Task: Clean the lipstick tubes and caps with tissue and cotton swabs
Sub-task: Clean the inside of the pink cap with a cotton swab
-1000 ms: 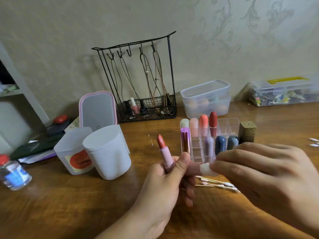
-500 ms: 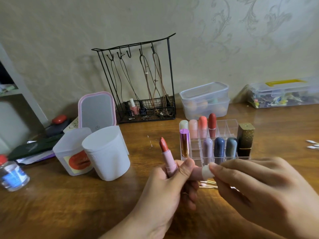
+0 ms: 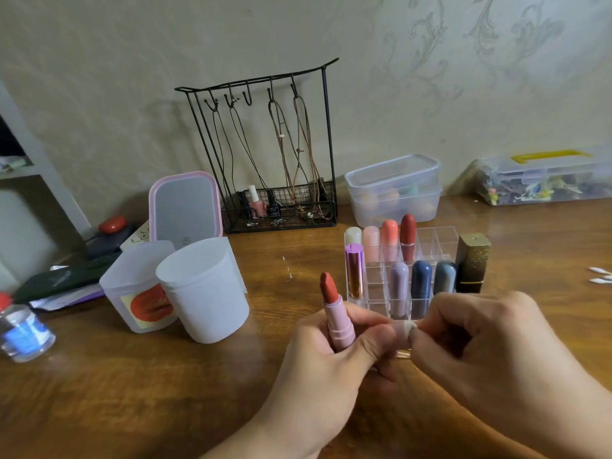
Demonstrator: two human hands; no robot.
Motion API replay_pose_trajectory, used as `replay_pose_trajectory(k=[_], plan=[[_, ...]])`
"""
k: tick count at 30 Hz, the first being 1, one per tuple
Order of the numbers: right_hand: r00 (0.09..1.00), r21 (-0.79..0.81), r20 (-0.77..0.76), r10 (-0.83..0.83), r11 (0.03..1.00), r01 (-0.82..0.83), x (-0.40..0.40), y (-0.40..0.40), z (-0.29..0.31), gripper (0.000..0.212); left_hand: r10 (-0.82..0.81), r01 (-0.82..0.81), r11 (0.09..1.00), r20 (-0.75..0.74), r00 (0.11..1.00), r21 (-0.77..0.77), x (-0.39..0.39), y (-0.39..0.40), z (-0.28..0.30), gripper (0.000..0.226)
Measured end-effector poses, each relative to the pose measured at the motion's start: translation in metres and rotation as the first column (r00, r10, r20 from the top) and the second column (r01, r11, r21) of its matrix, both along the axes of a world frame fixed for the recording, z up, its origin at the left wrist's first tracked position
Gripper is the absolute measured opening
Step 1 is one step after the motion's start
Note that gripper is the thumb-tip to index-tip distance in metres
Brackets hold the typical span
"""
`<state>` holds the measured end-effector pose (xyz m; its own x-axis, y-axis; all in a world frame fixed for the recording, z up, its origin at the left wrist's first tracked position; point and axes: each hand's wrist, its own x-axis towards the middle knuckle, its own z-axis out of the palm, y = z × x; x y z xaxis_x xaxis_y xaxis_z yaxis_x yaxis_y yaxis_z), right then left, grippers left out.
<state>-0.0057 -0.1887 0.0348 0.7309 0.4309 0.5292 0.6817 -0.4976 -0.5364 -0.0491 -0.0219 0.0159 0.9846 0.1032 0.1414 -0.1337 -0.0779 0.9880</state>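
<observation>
My left hand (image 3: 328,366) grips a pink lipstick tube (image 3: 337,318) upright, its red-brown bullet exposed, and also holds the pink cap (image 3: 395,336) sideways between thumb and fingers. My right hand (image 3: 490,352) pinches a small white piece of tissue (image 3: 410,326) at the cap's open end. Behind them a clear acrylic organizer (image 3: 440,236) holds several capped lipsticks. A dark gold-flecked lipstick (image 3: 473,262) stands at its right. Cotton swabs (image 3: 402,355) lie mostly hidden under my hands.
Two white plastic cups (image 3: 202,289) stand at the left, with a pink-framed mirror (image 3: 185,207) behind. A black wire jewelry rack (image 3: 275,154), stacked clear boxes (image 3: 394,190) and a clear case (image 3: 543,177) line the wall. A small bottle (image 3: 23,332) sits far left; more swabs (image 3: 601,274) far right.
My right hand has drawn in closer to the cap, its fingers curling and pressing the tissue into the cap's opening. The left hand keeps the tube and cap almost still.
</observation>
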Motion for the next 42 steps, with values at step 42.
replay_pose_trajectory(k=[42], plan=[[0.147,0.546,-0.831,0.536,0.837,0.038,-0.001,0.01,0.005,0.023,0.002,-0.011,0.994,0.084,0.996,0.111,-0.002,0.006,0.013,0.024]])
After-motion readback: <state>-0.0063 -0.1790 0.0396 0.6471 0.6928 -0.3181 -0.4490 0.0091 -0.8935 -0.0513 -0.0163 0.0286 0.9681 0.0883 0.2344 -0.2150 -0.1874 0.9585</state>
